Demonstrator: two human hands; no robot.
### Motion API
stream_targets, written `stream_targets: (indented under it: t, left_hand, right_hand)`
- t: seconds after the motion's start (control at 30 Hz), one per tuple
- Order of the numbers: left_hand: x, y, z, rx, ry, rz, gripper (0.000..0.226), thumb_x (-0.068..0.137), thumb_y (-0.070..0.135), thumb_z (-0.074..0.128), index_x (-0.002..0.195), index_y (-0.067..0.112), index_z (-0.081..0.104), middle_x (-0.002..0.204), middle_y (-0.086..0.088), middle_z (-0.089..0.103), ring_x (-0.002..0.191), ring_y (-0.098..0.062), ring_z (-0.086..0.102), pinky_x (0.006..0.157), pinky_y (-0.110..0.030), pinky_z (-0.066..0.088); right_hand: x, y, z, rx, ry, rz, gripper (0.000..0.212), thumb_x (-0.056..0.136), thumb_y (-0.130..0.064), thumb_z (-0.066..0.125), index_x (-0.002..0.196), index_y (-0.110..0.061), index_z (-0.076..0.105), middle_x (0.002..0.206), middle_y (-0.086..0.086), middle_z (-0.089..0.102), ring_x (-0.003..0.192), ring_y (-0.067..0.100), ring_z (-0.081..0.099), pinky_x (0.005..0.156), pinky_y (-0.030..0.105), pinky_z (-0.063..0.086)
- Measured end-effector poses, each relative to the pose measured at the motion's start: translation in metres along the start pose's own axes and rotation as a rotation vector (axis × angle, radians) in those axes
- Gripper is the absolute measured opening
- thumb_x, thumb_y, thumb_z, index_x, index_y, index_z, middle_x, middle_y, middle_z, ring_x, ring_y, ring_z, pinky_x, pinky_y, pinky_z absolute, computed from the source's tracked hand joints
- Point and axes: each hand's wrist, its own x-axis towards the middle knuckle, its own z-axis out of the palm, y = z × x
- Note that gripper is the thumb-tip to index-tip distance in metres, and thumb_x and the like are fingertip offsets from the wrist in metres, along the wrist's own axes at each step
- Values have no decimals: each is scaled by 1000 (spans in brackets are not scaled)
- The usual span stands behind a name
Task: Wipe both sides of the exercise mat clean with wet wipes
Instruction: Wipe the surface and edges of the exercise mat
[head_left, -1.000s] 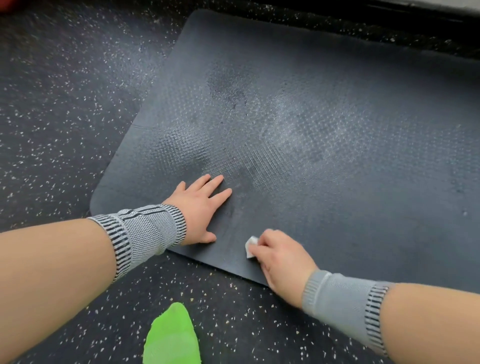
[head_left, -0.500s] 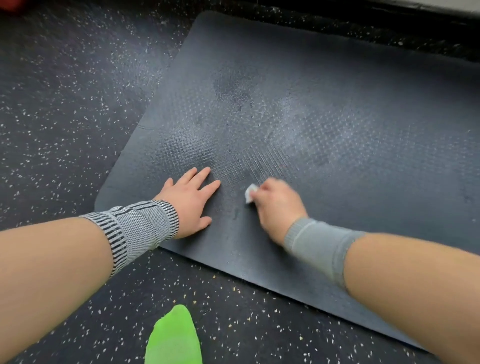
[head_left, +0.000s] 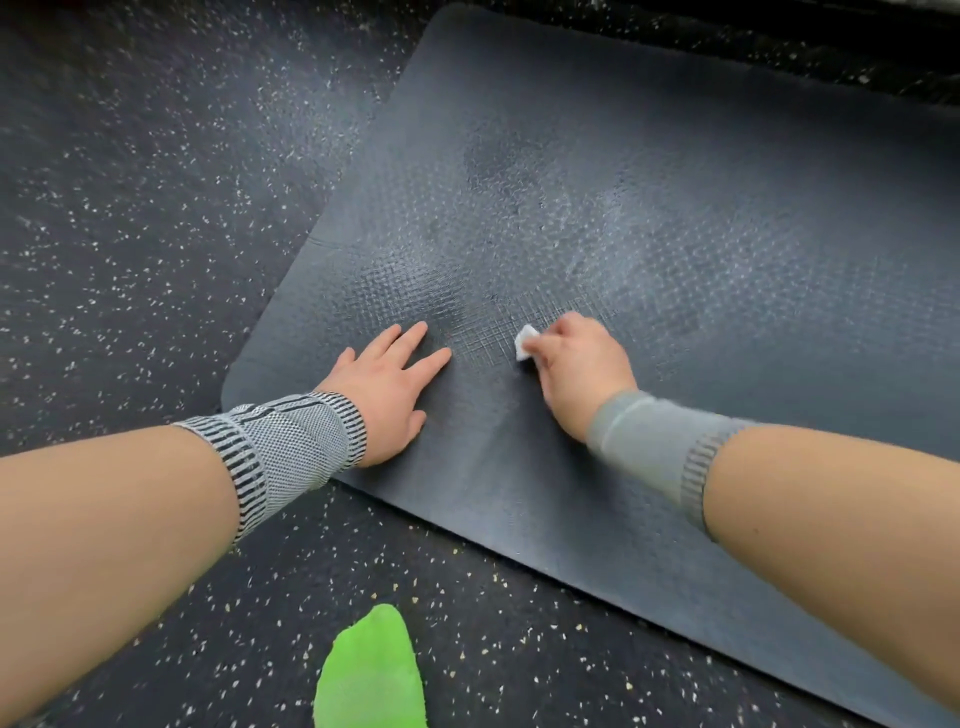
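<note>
A dark grey textured exercise mat (head_left: 675, 218) lies flat on the floor, running from the near left corner to the far right. My left hand (head_left: 387, 387) rests flat on the mat near its left end, fingers straight and spread. My right hand (head_left: 579, 371) grips a small folded white wet wipe (head_left: 525, 342) and presses it on the mat just right of the left hand. Only a corner of the wipe shows past the fingers. Damp, shiny streaks mark the mat around and beyond both hands.
Black rubber flooring with white speckles (head_left: 130, 208) surrounds the mat. A bright green object (head_left: 371, 675) lies on the floor at the bottom edge, between my forearms. A dark wall base runs along the top right.
My right hand has slid the wipe away from the mat's near edge toward the middle, level with the left fingertips. The left hand stays flat in place.
</note>
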Motion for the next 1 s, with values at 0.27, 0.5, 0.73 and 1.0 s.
stream_targets:
  t: [0.27,0.5,0.73,1.0]
  left_hand:
    - [8,-3,3,-37,32,1,73,95,36,46,153,35,1,161,2,-13,148,-22,-5,116,-52,19]
    - [14,-7,0,-40,63,19,69,97,34,42,154,32,3,162,0,-11,149,-23,-4,117,-50,20]
    - [31,-5,-9,-62,92,17,68,98,34,42,154,30,5,162,0,-9,149,-23,-4,117,-50,20]
    - [49,-2,-17,-65,105,29,70,97,40,41,154,31,2,162,2,-11,149,-23,-7,117,-52,16]
  right_hand:
    - [-81,-58,19,131,-469,-571,27,87,-10,55,112,-17,61,113,7,48,102,27,45,82,36,43]
    - [26,14,-18,29,27,-60,23,91,-18,54,108,-17,70,106,11,56,99,31,52,81,33,39]
    - [-51,-44,15,97,-355,-431,25,88,-15,53,111,-20,62,109,5,49,100,25,46,85,35,43]
    - [44,19,-31,117,67,-132,22,90,-15,55,105,-17,72,104,15,59,95,34,56,81,36,44]
